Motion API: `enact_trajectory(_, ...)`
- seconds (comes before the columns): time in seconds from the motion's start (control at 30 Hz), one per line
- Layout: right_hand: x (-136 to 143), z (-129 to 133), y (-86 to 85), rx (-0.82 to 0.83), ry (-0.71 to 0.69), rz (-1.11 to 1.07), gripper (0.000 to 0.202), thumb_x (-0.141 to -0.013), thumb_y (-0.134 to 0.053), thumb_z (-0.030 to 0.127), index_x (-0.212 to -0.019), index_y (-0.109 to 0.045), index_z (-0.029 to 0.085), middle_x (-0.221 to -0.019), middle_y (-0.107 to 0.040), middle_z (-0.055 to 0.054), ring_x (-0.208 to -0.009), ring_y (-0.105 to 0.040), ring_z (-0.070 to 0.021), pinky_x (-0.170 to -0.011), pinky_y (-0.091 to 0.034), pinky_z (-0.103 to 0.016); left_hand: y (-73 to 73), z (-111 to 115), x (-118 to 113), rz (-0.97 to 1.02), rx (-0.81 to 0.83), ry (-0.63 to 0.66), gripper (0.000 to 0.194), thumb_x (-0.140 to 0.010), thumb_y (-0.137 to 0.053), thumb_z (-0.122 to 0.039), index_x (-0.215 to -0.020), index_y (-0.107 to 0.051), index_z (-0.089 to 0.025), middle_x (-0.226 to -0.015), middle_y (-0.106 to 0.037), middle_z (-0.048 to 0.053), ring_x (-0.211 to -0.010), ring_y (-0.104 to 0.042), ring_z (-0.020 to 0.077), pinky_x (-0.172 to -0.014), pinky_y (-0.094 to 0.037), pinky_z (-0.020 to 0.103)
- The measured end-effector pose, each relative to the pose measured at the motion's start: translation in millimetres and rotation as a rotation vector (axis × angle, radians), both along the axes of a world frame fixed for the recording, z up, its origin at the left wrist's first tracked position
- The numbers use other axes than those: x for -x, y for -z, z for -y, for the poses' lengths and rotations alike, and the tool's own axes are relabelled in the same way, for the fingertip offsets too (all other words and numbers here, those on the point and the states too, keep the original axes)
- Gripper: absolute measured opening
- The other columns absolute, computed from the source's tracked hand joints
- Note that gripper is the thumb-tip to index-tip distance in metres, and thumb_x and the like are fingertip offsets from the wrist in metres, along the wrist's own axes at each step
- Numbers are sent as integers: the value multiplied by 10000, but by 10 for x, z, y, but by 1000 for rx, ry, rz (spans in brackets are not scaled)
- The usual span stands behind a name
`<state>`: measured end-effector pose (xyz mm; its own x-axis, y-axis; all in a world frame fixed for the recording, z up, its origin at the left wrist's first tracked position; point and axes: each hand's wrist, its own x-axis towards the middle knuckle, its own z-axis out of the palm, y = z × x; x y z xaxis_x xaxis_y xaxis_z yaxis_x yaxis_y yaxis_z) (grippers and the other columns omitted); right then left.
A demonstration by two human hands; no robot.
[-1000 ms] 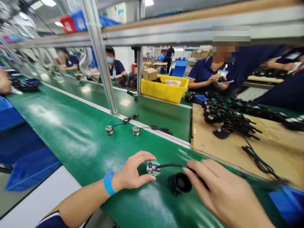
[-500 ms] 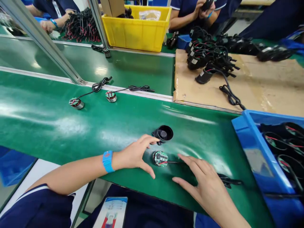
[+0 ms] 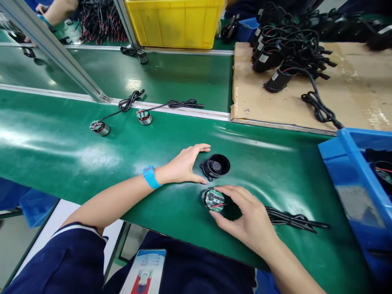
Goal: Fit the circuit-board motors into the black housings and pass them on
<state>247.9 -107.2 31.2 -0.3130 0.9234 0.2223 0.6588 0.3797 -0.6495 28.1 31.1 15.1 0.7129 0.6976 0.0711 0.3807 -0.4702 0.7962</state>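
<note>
A small round motor with a green circuit board on top (image 3: pixel 214 200) lies on the green bench, its board facing me. My right hand (image 3: pixel 249 218) has thumb and forefinger at opposite edges of it, gripping it. From the motor a red and black lead runs under that hand to a bundled black cable (image 3: pixel 295 219) on the right. Just beyond stands a black cup-shaped housing (image 3: pixel 216 166) with its mouth turned up toward me. My left hand (image 3: pixel 185 166), with a blue wristband, is beside the housing's left side, fingers and thumb spread, holding nothing.
Two more motors (image 3: pixel 99 128) (image 3: pixel 143 116) with coiled cables sit at the back left. Cardboard (image 3: pixel 275 106) at the right bears many black housings (image 3: pixel 277 79). A blue bin (image 3: pixel 352 183) stands at right, a yellow crate (image 3: pixel 177 24) behind. A metal post (image 3: pixel 61 53) slants at left.
My right hand has moved left and closed on the motor. My left hand has shifted up beside the housing, still spread. The camera view has tilted down slightly.
</note>
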Motion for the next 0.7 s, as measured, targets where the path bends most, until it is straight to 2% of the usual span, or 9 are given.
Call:
enact_trajectory(0.13, -130, -30, -282, -89, 134, -30, 387, -840, -737, 334, -1197, -629, 231, -1110, -690, -46, -999, -663, -183, -881, -554, -300, 45, -23, -116, -46, -82, 21, 1019, -669, -897, -457, -1479, -315, -248, -1454, -552, 146, -1388, -464, 358, -1111, -320, 518)
enact_trajectory(0.27, -194, -237, -494, -234, 270, 5, 410, -832, -763, 351, -1201, -650, 212, -1118, -690, -62, -998, -663, -189, -920, -546, -310, 64, -14, -177, -73, -132, 27, 902, -669, -904, -457, -1407, -426, -256, -1420, -582, 131, -1359, -502, 349, -1095, -324, 486)
enact_trajectory(0.43, -113, -588, -470, -276, 130, 93, 375, -857, -732, 371, -1183, -664, 198, -1097, -713, -70, -1000, -674, -204, -899, -548, -331, 59, 12, -147, -92, -137, 44, 804, -687, -897, -463, -1362, -503, -275, -1400, -610, 99, -1424, -443, 340, -1124, -301, 466)
enact_trajectory(0.53, -160, -711, -459, -179, 43, 128, 359, -872, -710, 394, -1180, -674, 214, -1088, -720, -58, -1008, -677, -209, -892, -551, -343, 71, 1, -135, -126, -136, 57, 749, -731, -862, -481, -1361, -522, -263, -1390, -623, 107, -1446, -418, 336, -1136, -283, 464)
enact_trajectory(0.7, -371, -782, -524, -18, -11, 202, 384, -872, -707, 445, -1207, -675, 259, -1153, -712, -36, -1040, -678, -210, -906, -549, -352, 87, -61, -125, -124, -130, 124, 686, -801, -800, -504, -1375, -519, -256, -1403, -618, 102, -1461, -399, 319, -1142, -257, 448)
